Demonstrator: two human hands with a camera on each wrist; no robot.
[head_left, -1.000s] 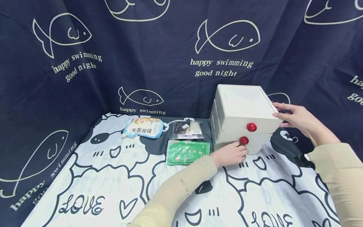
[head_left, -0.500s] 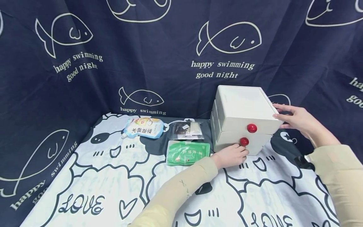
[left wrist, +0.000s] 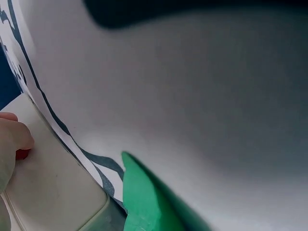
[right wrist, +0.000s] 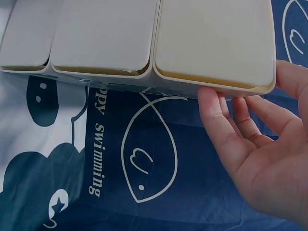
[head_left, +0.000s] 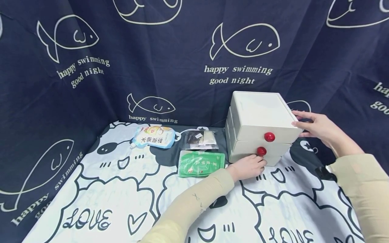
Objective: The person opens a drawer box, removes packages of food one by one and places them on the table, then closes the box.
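A white drawer cabinet (head_left: 261, 111) with stacked drawers stands at the right of the table, red round knobs on its front. My left hand (head_left: 249, 166) is low at the front, its fingers curled round the bottom drawer's knob. Only a sliver of that red knob (left wrist: 22, 154) shows beneath the fingers in the left wrist view. At the cabinet's upper right side, my right hand (head_left: 319, 127) rests with its fingers against the top drawer's wall and its thumb by the top edge. The right wrist view shows those fingers (right wrist: 214, 113) touching the casing from outside.
Left of the cabinet lies a green pouch (head_left: 201, 164), close to my left forearm. Behind it is a clear packet (head_left: 200, 139) with dark and pale contents. A spouted blue-and-white pouch (head_left: 154, 136) lies farther left. A dark fish-print curtain (head_left: 182, 60) hangs behind.
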